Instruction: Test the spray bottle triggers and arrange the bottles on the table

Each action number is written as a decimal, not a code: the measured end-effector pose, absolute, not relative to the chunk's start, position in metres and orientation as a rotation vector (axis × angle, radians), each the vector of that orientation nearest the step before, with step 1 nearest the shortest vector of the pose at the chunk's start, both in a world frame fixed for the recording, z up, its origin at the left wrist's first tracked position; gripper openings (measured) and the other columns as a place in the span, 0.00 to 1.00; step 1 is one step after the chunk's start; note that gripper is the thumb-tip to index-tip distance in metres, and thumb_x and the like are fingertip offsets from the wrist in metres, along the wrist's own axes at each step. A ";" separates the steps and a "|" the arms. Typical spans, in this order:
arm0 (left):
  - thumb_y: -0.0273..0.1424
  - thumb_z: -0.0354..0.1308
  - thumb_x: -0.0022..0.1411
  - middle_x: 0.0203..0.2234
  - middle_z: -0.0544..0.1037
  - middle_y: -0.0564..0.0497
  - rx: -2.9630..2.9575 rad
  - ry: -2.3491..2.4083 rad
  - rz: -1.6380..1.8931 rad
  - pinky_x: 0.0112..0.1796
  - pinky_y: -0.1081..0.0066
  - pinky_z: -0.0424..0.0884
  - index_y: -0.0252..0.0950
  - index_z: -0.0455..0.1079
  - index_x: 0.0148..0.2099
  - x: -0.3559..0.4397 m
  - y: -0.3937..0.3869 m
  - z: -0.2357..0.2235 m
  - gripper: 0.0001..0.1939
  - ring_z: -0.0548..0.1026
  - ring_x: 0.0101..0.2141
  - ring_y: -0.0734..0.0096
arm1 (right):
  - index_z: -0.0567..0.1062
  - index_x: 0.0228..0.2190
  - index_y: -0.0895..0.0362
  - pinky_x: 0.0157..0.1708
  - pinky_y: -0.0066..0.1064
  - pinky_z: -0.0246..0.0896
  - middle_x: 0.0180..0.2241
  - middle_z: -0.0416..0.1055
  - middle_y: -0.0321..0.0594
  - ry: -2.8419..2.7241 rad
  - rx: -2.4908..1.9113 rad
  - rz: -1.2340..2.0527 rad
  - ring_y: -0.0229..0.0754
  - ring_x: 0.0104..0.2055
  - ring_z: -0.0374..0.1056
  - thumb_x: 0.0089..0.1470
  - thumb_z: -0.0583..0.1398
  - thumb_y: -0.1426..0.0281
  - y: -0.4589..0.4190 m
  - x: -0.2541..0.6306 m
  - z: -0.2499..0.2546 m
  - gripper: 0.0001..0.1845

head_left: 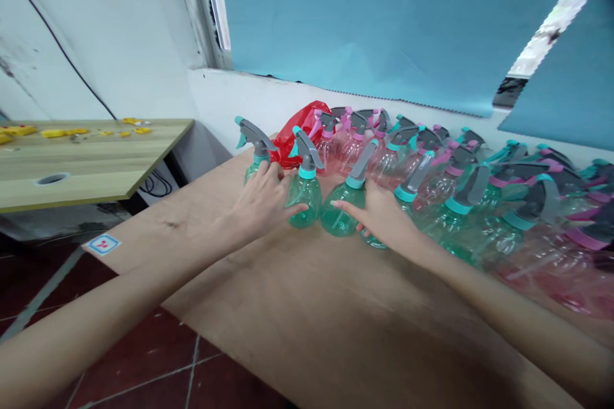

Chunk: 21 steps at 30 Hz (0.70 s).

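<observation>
Green spray bottles with grey trigger heads stand upright in a row on the brown tabletop. My left hand [261, 201] sits between the leftmost spray bottle [251, 170] and the second one [305, 199]. Its thumb lies across the front of the second bottle, and its other fingers are bent and partly hidden beside the leftmost. My right hand [384, 214] is closed at the side of the third spray bottle [338, 217], thumb across its front. The curled fingers of that hand are in front of a fourth spray bottle [405, 195], which it partly covers.
Several more spray bottles [458, 208], green and pink, crowd the table's right side along the wall. A red plastic bag [300, 124] lies behind the row. At left, a separate wooden desk [96, 163] holds small yellow pieces [54, 133]. A sticker [103, 244] marks the tabletop's left corner.
</observation>
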<state>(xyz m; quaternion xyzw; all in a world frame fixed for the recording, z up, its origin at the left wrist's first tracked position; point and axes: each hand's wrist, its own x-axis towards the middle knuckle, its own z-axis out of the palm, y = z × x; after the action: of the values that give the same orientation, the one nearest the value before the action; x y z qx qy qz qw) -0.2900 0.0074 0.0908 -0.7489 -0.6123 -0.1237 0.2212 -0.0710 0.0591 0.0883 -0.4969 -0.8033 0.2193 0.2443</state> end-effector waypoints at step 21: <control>0.44 0.49 0.66 0.46 0.66 0.42 -2.201 -1.690 -0.659 0.47 0.55 0.66 0.34 0.59 0.56 -0.230 -0.068 0.098 0.23 0.68 0.46 0.54 | 0.63 0.51 0.53 0.38 0.42 0.64 0.40 0.74 0.43 -2.434 -1.076 0.638 0.53 0.43 0.71 0.50 0.60 0.55 0.019 -0.030 0.095 0.29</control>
<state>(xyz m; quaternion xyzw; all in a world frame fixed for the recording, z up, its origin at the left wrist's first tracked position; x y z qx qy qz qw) -0.2295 -0.0683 0.0975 -0.7636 -0.5864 -0.2287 0.1443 -0.0301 0.0186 0.0949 -0.3851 -0.8713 0.2283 0.2011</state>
